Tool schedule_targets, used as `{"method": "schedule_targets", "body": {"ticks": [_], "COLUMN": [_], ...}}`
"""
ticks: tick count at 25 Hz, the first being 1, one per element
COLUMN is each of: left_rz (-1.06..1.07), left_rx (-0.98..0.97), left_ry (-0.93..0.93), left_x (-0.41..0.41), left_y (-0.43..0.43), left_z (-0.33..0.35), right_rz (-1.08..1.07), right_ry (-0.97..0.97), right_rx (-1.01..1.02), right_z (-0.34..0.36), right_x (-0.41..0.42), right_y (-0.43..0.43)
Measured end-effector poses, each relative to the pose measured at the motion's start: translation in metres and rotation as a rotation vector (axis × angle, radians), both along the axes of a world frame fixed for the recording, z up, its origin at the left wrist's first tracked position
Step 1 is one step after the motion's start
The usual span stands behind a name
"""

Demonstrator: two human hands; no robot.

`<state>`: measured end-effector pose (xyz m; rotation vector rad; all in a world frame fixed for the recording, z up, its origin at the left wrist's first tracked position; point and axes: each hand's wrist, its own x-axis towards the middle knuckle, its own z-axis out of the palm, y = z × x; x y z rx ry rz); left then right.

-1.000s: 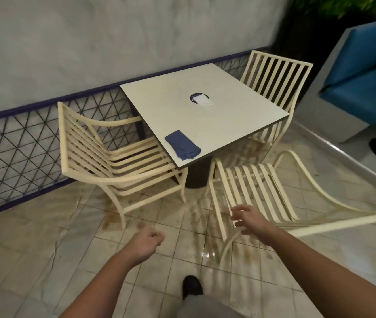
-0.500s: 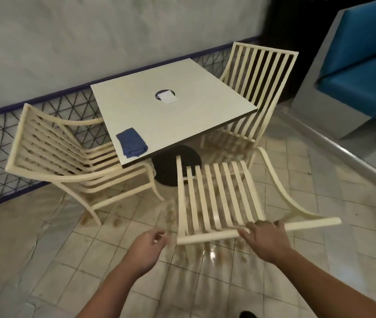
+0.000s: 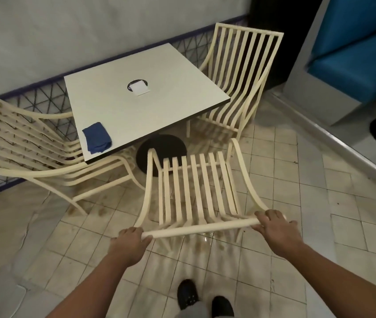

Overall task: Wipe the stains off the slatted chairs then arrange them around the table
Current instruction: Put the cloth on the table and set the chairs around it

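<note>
The left hand (image 3: 132,237) has now joined the right hand (image 3: 272,222) on the top rail of the nearest slatted chair (image 3: 200,228), each curled round one end. The chair stands on the tiles facing the desk (image 3: 159,111), just short of it, so sliding it in likely comes next.

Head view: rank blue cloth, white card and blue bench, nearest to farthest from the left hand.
1. Blue cloth, near-left corner of the table, ahead of the left hand gripping the near chair.
2. White card, middle of the table.
3. Blue bench, far right, beyond the table.
</note>
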<state>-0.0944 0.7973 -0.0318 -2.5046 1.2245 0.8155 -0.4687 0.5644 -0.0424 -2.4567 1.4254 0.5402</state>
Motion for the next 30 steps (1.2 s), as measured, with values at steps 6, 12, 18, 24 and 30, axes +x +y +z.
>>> {"method": "schedule_targets", "body": {"ticks": [6, 12, 18, 24, 30], "left_rz": [0.084, 0.144, 0.297, 0.421, 0.59], "left_rx": [-0.205, -0.244, -0.179, -0.118, -0.097], "left_ry": [0.004, 0.059, 0.132, 0.061, -0.019], "left_x": [-0.013, -0.022, -0.036, -0.038, -0.037], "left_y": [0.009, -0.021, -0.052, -0.067, -0.075], "left_z": [-0.017, -0.025, -0.025, -0.026, -0.03], "right_rz": [0.085, 0.224, 0.249, 0.388, 0.427], "right_ry": [0.156, 0.344, 0.334, 0.251, 0.183], "right_rx": [0.028, -0.038, -0.046, -0.082, -0.041], "right_z": [-0.018, 0.006, 0.008, 0.005, 0.003], "right_x": [-0.003, 0.02, 0.044, 0.064, 0.083], "right_y": [-0.012, -0.081, -0.145, -0.182, -0.2]}}
